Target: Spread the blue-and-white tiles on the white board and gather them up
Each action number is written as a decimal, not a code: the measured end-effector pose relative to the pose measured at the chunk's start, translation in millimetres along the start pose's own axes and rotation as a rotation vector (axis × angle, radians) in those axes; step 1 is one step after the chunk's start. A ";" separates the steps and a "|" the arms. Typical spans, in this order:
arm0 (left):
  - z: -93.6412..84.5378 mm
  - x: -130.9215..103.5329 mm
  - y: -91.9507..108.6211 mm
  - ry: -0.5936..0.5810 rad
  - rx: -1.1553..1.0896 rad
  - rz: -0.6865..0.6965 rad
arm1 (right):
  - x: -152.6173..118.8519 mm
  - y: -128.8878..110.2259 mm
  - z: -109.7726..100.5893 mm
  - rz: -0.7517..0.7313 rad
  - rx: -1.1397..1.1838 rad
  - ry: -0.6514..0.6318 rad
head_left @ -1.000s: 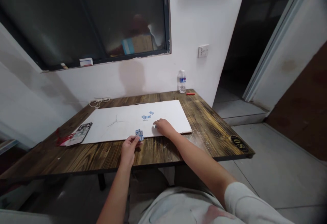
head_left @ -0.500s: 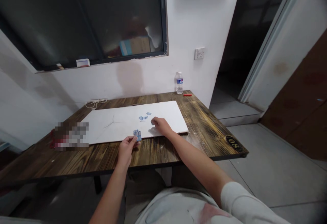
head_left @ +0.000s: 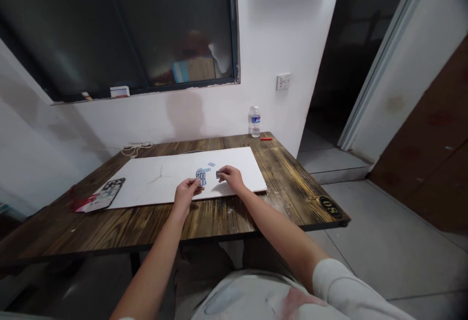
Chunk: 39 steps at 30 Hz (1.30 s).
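Note:
My left hand point(head_left: 185, 193) pinches a small bunch of flat blue-and-white pieces point(head_left: 201, 179) with box-like outlines, held over the near part of a white board point(head_left: 142, 193). Just to the right, my right hand point(head_left: 231, 178) is closed on one small dark-blue flat piece point(head_left: 218, 175) by its edge. A loose blue-striped piece point(head_left: 211, 164) lies on the board beyond both hands. More blue-striped pieces point(head_left: 206, 169) show behind the bunch, partly covered by it. Thin dark lines point(head_left: 161, 176) mark the board farther left.
The board rests on a dark wooden table point(head_left: 292, 183). A patterned phone-like case point(head_left: 109, 193) with a red cord lies at its left end. Toward the wall are a white cable point(head_left: 136, 149), a water bottle point(head_left: 255, 122) and a red pen point(head_left: 266, 139).
My left hand has moved up and slightly right with its bunch, from the board's near edge to over the board. My right hand has shifted slightly, and its piece now shows more.

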State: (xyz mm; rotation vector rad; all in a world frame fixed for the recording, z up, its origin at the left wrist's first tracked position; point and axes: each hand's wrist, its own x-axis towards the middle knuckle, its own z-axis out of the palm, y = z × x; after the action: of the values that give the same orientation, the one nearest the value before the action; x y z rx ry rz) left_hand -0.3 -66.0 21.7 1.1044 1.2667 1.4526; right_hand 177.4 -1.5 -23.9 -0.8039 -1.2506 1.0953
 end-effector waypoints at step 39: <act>3.9 37.3 -29.3 -0.007 0.020 0.116 | 2.4 -24.6 -39.2 -0.138 -0.882 -0.448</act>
State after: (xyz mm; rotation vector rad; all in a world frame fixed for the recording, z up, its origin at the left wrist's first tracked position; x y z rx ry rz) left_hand -2.4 -26.4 -4.6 1.2118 1.2320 1.5233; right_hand 220.5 -3.3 -7.1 -1.1229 -2.1970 0.5878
